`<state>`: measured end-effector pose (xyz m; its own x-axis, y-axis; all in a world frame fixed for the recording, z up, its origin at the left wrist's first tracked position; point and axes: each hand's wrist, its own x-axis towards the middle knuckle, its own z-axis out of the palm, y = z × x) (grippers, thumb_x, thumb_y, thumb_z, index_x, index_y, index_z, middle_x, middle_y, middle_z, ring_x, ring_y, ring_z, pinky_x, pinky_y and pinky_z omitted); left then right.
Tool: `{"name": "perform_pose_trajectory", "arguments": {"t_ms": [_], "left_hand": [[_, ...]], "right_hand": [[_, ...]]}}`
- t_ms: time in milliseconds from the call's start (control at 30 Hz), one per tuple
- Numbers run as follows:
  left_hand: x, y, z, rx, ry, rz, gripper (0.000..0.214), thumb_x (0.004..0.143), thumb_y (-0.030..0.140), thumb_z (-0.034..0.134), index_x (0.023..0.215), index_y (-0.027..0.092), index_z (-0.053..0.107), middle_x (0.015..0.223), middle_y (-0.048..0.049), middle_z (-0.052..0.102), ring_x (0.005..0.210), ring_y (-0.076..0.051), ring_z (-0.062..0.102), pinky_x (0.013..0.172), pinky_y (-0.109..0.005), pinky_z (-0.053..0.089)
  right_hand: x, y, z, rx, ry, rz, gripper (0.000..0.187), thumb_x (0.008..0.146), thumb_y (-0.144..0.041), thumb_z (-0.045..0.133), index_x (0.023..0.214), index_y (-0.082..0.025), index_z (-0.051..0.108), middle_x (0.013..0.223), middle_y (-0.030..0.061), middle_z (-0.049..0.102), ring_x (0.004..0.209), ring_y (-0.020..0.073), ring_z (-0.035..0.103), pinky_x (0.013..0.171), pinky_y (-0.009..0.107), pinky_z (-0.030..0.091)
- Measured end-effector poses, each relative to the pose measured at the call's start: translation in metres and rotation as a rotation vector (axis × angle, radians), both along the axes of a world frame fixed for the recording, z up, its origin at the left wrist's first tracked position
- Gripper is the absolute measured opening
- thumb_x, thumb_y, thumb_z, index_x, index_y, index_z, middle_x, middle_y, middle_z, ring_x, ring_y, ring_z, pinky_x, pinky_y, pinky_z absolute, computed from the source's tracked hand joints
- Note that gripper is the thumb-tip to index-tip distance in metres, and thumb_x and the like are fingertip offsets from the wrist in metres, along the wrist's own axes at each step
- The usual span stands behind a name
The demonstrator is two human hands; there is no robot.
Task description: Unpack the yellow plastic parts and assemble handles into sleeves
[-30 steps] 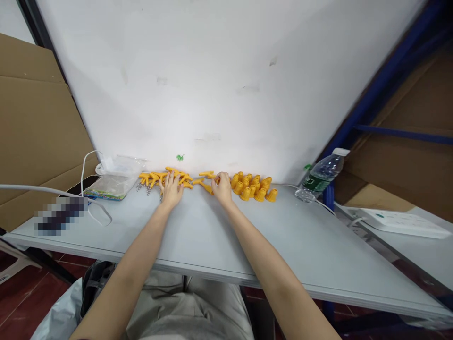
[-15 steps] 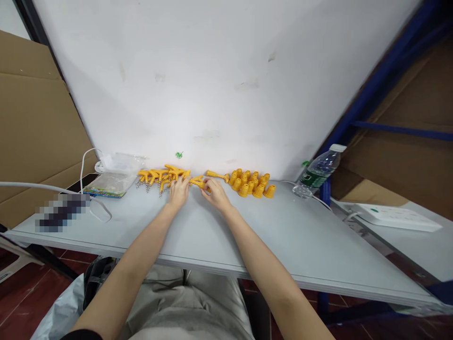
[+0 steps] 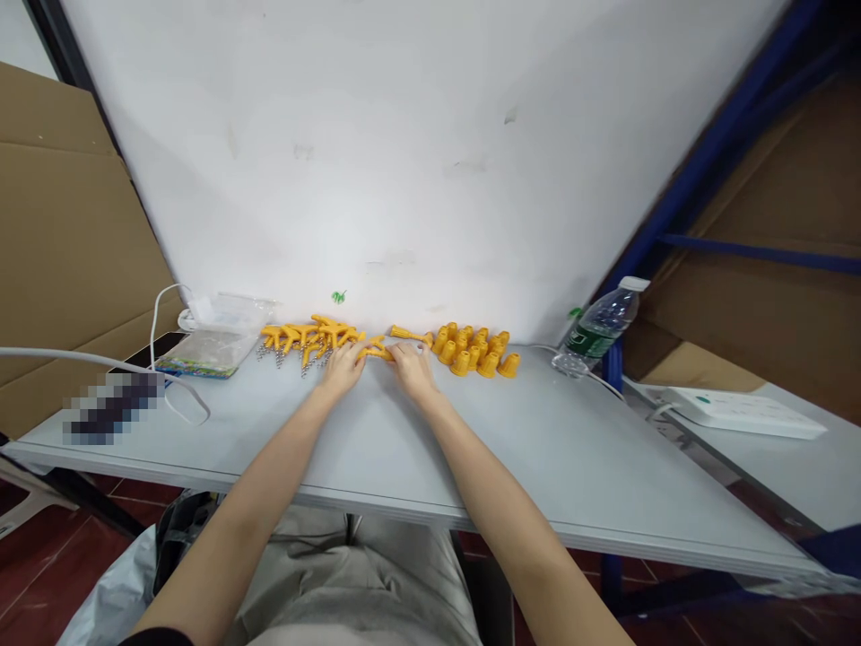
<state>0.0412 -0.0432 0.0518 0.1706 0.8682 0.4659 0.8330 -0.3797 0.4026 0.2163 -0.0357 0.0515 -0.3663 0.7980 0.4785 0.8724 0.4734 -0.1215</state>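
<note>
My left hand [image 3: 343, 370] and my right hand [image 3: 413, 371] are close together near the back of the table, fingers closed on opposite ends of a yellow plastic piece [image 3: 375, 353]. Its ends are hidden by my fingers. Left of my left hand lies a pile of yellow branched plastic parts [image 3: 291, 337], with small silvery metal bits, perhaps chains, hanging off them. Just beyond my right hand rests a yellow rod-like part [image 3: 406, 333] with a flared end. To its right stand several yellow thimble-shaped cups [image 3: 490, 364] in a cluster.
A white panel [image 3: 404, 161] rises behind the table [image 3: 538, 449]. At the left are clear plastic bags [image 3: 208, 350], a white cable [image 3: 192, 384] and a blurred-out dark item [image 3: 111, 408]. A water bottle [image 3: 598, 330] leans at the right, near a white power strip [image 3: 746, 413].
Both hands have shifted slightly nearer to me, and the yellow piece now lies more level between them. The piles of parts have not visibly changed.
</note>
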Motion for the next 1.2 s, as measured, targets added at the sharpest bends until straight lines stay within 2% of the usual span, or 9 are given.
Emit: {"name": "perform_pose_trajectory", "arguments": {"t_ms": [233,333,567,700,933,1000,1067,1133,1200], "left_hand": [[-0.002,0.003,0.001,-0.016,-0.025,-0.031,0.034,0.089,0.016,0.046,0.119,0.021,0.062,0.111,-0.0073,0.067,0.105,-0.022,0.061,0.096,-0.034,0.047],[-0.002,0.001,0.002,0.001,0.006,-0.016,0.038,0.091,0.017,0.045,0.125,0.022,0.061,0.109,-0.0082,0.067,0.103,-0.022,0.062,0.096,-0.034,0.047],[0.003,-0.003,0.002,0.040,0.092,0.036,0.052,0.097,0.027,0.038,0.148,0.023,0.036,0.104,-0.0090,0.065,0.095,-0.020,0.063,0.089,-0.030,0.048],[0.004,-0.002,0.003,-0.047,0.102,0.076,0.052,0.095,0.027,0.041,0.147,0.021,0.038,0.103,-0.0108,0.066,0.094,-0.022,0.065,0.089,-0.032,0.049],[0.003,0.004,0.006,-0.175,0.013,0.110,0.054,0.089,0.021,0.049,0.143,0.020,0.045,0.113,-0.0103,0.070,0.109,-0.026,0.063,0.097,-0.038,0.046],[0.003,0.005,0.006,-0.222,-0.030,0.132,0.054,0.086,0.022,0.052,0.141,0.019,0.048,0.106,-0.0090,0.073,0.104,-0.026,0.065,0.096,-0.038,0.048],[0.002,0.006,0.006,-0.307,-0.089,0.130,0.055,0.085,0.022,0.053,0.140,0.016,0.049,0.084,-0.0061,0.074,0.086,-0.023,0.069,0.088,-0.036,0.052],[0.001,0.005,0.007,-0.383,-0.152,0.117,0.056,0.084,0.021,0.053,0.140,0.013,0.048,0.061,-0.0007,0.068,0.065,-0.019,0.068,0.079,-0.033,0.054],[0.001,0.004,0.010,-0.410,-0.191,0.117,0.056,0.084,0.020,0.053,0.140,0.012,0.048,0.052,0.0024,0.062,0.054,-0.017,0.063,0.074,-0.032,0.055]], "right_hand": [[-0.004,0.000,0.001,0.001,-0.004,-0.008,0.024,0.092,-0.011,0.042,0.105,-0.016,0.061,0.102,0.0109,0.068,0.098,0.0240,0.057,0.088,0.038,0.027],[-0.002,0.002,0.001,-0.003,0.008,0.005,0.023,0.092,-0.012,0.043,0.104,-0.017,0.062,0.103,0.0100,0.068,0.098,0.0239,0.057,0.087,0.037,0.028],[0.006,0.005,-0.003,-0.026,0.066,0.024,0.027,0.091,-0.016,0.047,0.113,-0.016,0.061,0.110,0.0098,0.067,0.103,0.0241,0.057,0.089,0.037,0.029],[0.000,0.002,-0.002,-0.064,0.015,-0.009,0.026,0.091,-0.013,0.043,0.110,-0.015,0.060,0.105,0.0104,0.066,0.099,0.0246,0.056,0.084,0.035,0.029],[-0.009,-0.004,0.003,-0.059,-0.091,-0.044,0.028,0.092,-0.008,0.036,0.105,-0.016,0.059,0.104,0.0123,0.065,0.100,0.0261,0.053,0.081,0.036,0.028],[-0.010,-0.005,0.003,-0.047,-0.124,-0.049,0.030,0.092,-0.008,0.034,0.106,-0.017,0.059,0.103,0.0124,0.064,0.101,0.0264,0.052,0.081,0.036,0.028],[-0.011,-0.006,0.003,-0.019,-0.150,-0.052,0.031,0.093,-0.009,0.033,0.106,-0.018,0.059,0.103,0.0124,0.064,0.100,0.0265,0.051,0.082,0.037,0.027],[-0.011,-0.006,0.003,0.008,-0.161,-0.054,0.032,0.094,-0.009,0.033,0.107,-0.019,0.060,0.104,0.0125,0.063,0.100,0.0265,0.051,0.083,0.038,0.027],[-0.012,-0.006,0.002,0.023,-0.159,-0.058,0.032,0.094,-0.010,0.034,0.108,-0.020,0.061,0.104,0.0125,0.063,0.100,0.0263,0.052,0.084,0.038,0.028]]}}
